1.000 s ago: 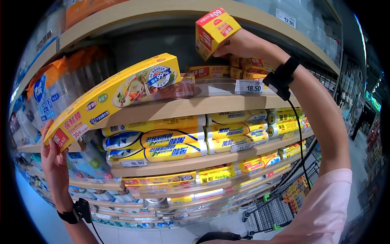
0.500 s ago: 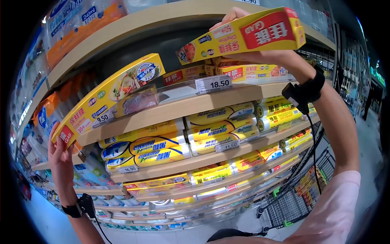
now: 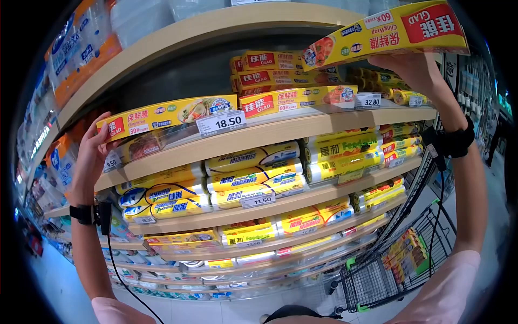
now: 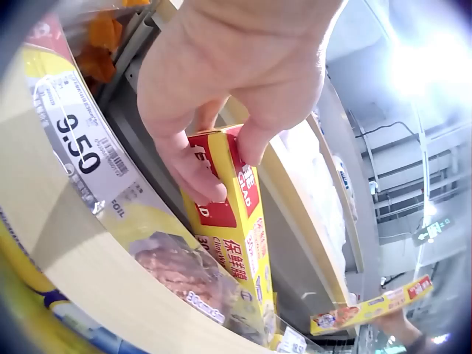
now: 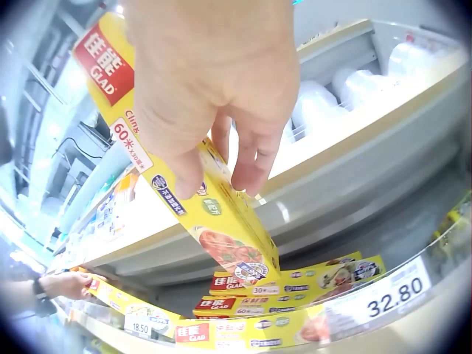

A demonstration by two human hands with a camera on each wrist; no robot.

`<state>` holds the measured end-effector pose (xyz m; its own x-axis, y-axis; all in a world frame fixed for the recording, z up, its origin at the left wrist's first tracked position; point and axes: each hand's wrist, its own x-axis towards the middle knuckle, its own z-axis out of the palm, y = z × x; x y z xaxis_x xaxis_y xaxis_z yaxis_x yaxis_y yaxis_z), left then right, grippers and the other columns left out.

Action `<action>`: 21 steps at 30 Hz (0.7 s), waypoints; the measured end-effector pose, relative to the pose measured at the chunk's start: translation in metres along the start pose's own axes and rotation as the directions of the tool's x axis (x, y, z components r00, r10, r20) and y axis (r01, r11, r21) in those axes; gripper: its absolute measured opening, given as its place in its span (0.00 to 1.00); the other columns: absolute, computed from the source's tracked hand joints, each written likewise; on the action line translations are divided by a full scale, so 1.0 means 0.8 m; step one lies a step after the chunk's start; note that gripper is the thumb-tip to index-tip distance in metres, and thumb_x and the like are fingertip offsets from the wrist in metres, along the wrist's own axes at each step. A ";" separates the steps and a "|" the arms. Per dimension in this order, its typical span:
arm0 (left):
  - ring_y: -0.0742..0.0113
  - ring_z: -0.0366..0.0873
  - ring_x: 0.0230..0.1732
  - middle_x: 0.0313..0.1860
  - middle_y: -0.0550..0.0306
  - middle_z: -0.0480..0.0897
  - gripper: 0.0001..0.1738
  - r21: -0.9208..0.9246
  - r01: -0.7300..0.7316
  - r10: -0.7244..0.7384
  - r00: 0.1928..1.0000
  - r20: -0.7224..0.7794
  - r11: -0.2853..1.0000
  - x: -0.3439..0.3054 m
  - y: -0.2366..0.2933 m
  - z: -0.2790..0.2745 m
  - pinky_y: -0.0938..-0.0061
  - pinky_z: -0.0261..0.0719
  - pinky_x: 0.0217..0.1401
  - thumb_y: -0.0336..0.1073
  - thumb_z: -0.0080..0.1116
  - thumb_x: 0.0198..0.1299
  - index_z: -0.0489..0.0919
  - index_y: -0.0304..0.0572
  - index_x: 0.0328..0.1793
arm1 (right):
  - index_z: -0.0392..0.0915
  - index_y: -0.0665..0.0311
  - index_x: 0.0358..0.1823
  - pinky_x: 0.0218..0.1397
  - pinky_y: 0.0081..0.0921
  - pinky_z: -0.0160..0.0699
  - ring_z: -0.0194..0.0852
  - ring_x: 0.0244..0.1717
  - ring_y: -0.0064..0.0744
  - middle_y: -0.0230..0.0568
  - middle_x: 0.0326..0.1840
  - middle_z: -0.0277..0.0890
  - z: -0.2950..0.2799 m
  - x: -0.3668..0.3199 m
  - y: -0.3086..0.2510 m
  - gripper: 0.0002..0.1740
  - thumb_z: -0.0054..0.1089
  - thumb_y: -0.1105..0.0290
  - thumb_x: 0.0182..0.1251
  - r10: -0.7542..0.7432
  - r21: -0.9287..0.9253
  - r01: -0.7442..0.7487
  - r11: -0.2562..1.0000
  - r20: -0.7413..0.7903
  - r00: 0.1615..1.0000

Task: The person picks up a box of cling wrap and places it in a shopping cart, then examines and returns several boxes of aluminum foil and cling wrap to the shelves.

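My left hand (image 3: pixel 93 154) pinches the left end of a long yellow cling wrap box marked 30 m (image 3: pixel 167 114). That box lies nearly level along the shelf front, just above the 18.50 price tag (image 3: pixel 221 123). In the left wrist view, thumb and fingers straddle the red end of the cling wrap box (image 4: pixel 247 199). High on the right, my right hand (image 3: pixel 413 70) grips a 60 m cling wrap box (image 3: pixel 377 35), its print upside down in the head view. The right wrist view shows that box (image 5: pixel 221 228) slanting over stacked boxes (image 5: pixel 254 302).
More cling wrap boxes (image 3: pixel 267 78) are stacked on the shelf, with one 60 m box (image 3: pixel 297 100) along its front, beside the 32.80 tag (image 3: pixel 368 101). Yellow rolls (image 3: pixel 256 178) fill the shelf below. A shopping cart (image 3: pixel 372 286) stands lower right; an upper shelf edge (image 3: pixel 216 21) overhangs.
The left box has come down from a steep tilt to nearly level at the shelf front. The right box has turned from end-on to lengthwise and moved up and right. The head view has shifted rightward.
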<state>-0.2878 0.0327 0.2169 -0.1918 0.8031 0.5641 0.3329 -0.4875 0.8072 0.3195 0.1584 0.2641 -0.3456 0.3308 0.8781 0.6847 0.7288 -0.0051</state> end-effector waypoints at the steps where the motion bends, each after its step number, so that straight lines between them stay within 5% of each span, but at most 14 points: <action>1: 0.70 0.80 0.57 0.61 0.53 0.79 0.29 0.000 0.002 -0.002 1.000 0.009 1.000 0.004 -0.003 -0.002 0.77 0.80 0.62 0.43 0.56 0.73 0.67 0.40 0.75 | 0.83 0.66 0.53 0.44 0.27 0.89 0.87 0.47 0.32 0.44 0.50 0.86 -0.009 -0.006 0.006 0.23 0.76 0.62 0.60 0.052 -0.049 -0.051 0.997 0.003 0.999; 4: 0.70 0.78 0.58 0.62 0.57 0.79 0.30 0.174 -0.044 0.054 0.997 -0.058 0.984 0.019 -0.019 -0.015 0.74 0.74 0.67 0.46 0.53 0.74 0.66 0.44 0.77 | 0.83 0.65 0.55 0.48 0.29 0.89 0.86 0.48 0.32 0.44 0.51 0.86 -0.033 -0.015 0.027 0.25 0.76 0.60 0.60 0.030 -0.030 -0.029 0.999 0.032 0.999; 9: 0.73 0.75 0.62 0.63 0.61 0.78 0.27 0.223 -0.079 0.096 0.993 -0.067 0.972 0.024 -0.036 -0.034 0.75 0.69 0.70 0.50 0.50 0.76 0.69 0.52 0.76 | 0.80 0.63 0.56 0.55 0.36 0.87 0.84 0.54 0.37 0.42 0.53 0.85 -0.061 -0.013 0.070 0.27 0.75 0.56 0.60 -0.274 -0.027 0.278 0.960 0.095 0.957; 16: 0.75 0.74 0.56 0.58 0.61 0.78 0.20 0.475 -0.078 0.140 0.986 -0.095 0.876 0.002 -0.059 -0.073 0.83 0.69 0.62 0.48 0.47 0.78 0.74 0.50 0.68 | 0.73 0.65 0.63 0.65 0.40 0.79 0.75 0.64 0.38 0.44 0.61 0.77 -0.070 -0.023 0.110 0.30 0.73 0.61 0.63 -0.183 -0.081 0.198 0.977 0.159 0.970; 18: 0.74 0.73 0.57 0.58 0.61 0.78 0.21 0.522 -0.117 0.191 0.978 -0.089 0.845 0.002 -0.071 -0.091 0.83 0.70 0.62 0.48 0.46 0.78 0.74 0.49 0.68 | 0.68 0.63 0.68 0.69 0.41 0.74 0.71 0.68 0.38 0.45 0.62 0.74 -0.074 -0.019 0.107 0.35 0.74 0.63 0.62 -0.223 -0.224 0.273 0.936 0.225 0.949; 21: 0.71 0.74 0.61 0.59 0.59 0.78 0.23 0.597 -0.148 0.251 0.963 -0.093 0.788 -0.002 -0.074 -0.098 0.79 0.71 0.64 0.49 0.47 0.78 0.74 0.46 0.69 | 0.66 0.62 0.69 0.71 0.41 0.72 0.71 0.68 0.41 0.45 0.62 0.75 -0.068 -0.018 0.098 0.36 0.73 0.64 0.63 -0.216 -0.178 0.252 0.951 0.202 0.955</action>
<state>-0.3792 0.0333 0.1816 -0.1869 0.6195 0.7624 0.8423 -0.2983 0.4489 0.4131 0.1784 0.2766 -0.6075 0.2801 0.7433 0.6781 0.6702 0.3017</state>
